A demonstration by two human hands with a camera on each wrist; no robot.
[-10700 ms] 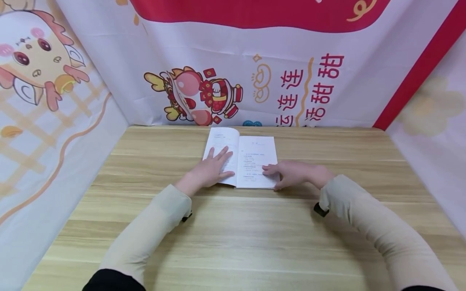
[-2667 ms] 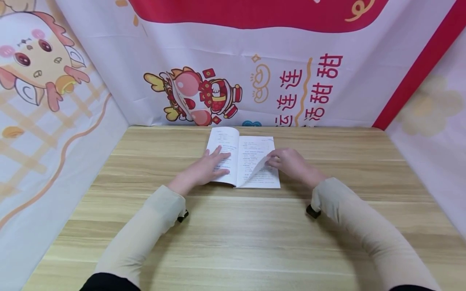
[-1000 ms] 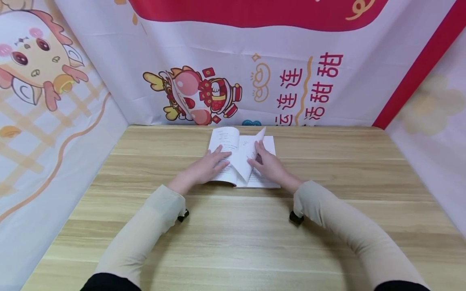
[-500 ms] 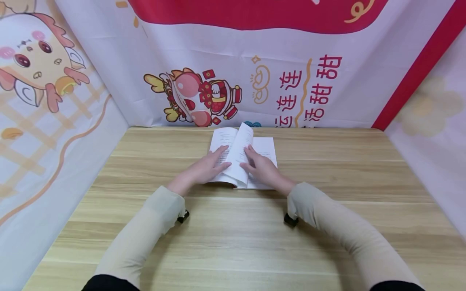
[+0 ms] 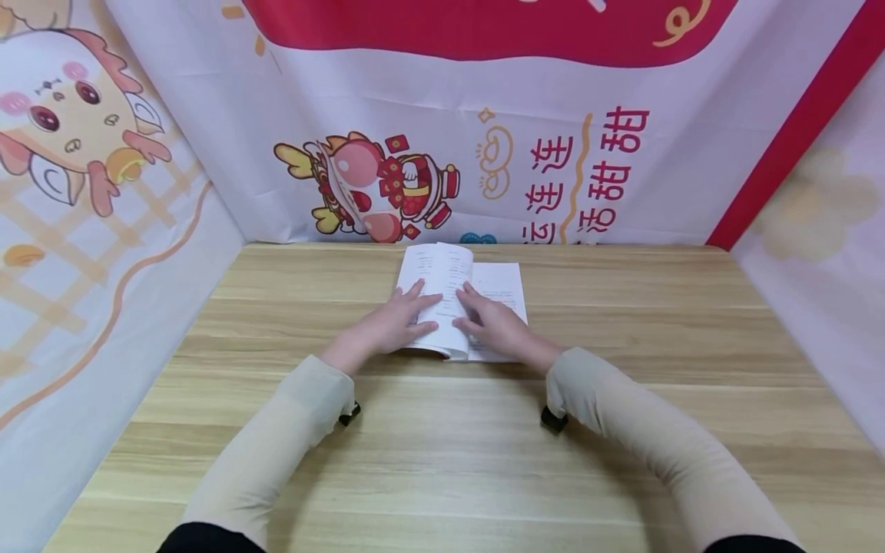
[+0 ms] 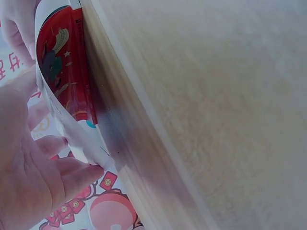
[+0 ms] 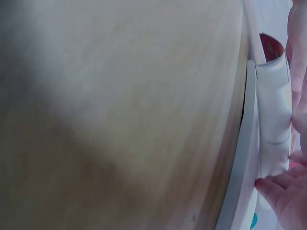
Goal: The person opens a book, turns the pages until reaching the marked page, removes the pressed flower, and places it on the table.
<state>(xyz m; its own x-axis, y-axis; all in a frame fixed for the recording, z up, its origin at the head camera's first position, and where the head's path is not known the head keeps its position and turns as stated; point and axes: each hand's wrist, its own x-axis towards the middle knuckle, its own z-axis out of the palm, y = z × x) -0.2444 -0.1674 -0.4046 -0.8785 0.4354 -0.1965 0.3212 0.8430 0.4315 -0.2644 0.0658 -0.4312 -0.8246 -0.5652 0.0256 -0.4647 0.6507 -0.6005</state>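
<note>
An open paperback book (image 5: 462, 309) lies at the counter's (image 5: 442, 430) far middle — the left hand (image 5: 390, 326) presses flat-fingered to keep the left pages down, while the right hand (image 5: 494, 326), fingers straight, smooths the curving page (image 5: 449, 288) beside it.

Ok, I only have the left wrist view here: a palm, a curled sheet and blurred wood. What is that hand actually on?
Observer: The left hand lies with straight fingers on the left page of an open book on the wooden table.
Operator: Where is the other hand?
Observer: The right hand presses flat near the book's middle, on a turned page that arches over the left side.
Operator: Anything beyond the table?
Observer: A cartoon banner with red characters hangs behind it.
</note>
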